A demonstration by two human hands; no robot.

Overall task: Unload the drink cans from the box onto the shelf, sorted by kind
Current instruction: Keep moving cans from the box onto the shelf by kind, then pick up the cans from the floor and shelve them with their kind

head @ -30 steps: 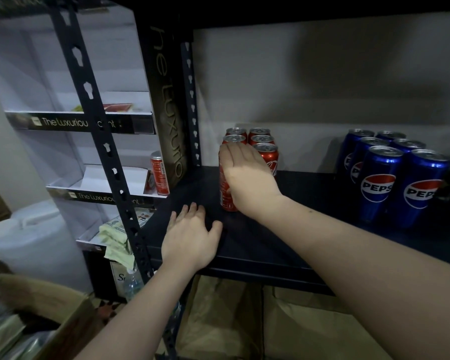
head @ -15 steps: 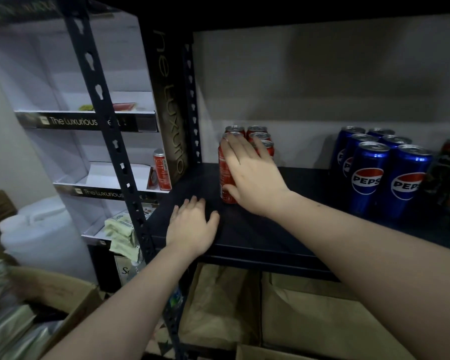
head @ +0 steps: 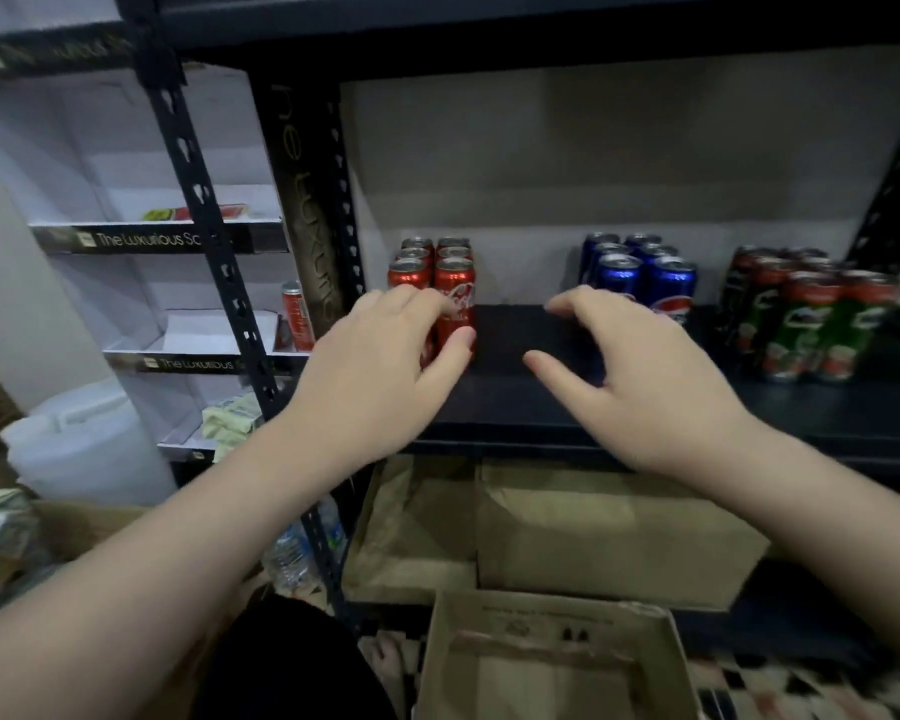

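Hovering over the front of the dark metal shelf (head: pixel 515 397), both hands were held apart with a bare stretch of shelf between them, fingers loosely spread and gripping nothing. Just beyond the left hand (head: pixel 380 371) stood the red Coca-Cola cans (head: pixel 435 275), upright in two close rows; its fingertips overlapped the front pair, though whether they touched could not be told. Past the right hand (head: pixel 640 387) stood the blue Pepsi cans (head: pixel 640 267), partly hidden by its fingers, and further to that hand's right the green and red cans (head: pixel 806 319) formed a third cluster. Below both wrists, nearest the person, sat the open cardboard box (head: pixel 552 662); no cans showed in the visible part. Left of the left forearm, one red can (head: pixel 294 317) stood on a white display rack (head: pixel 193 324)
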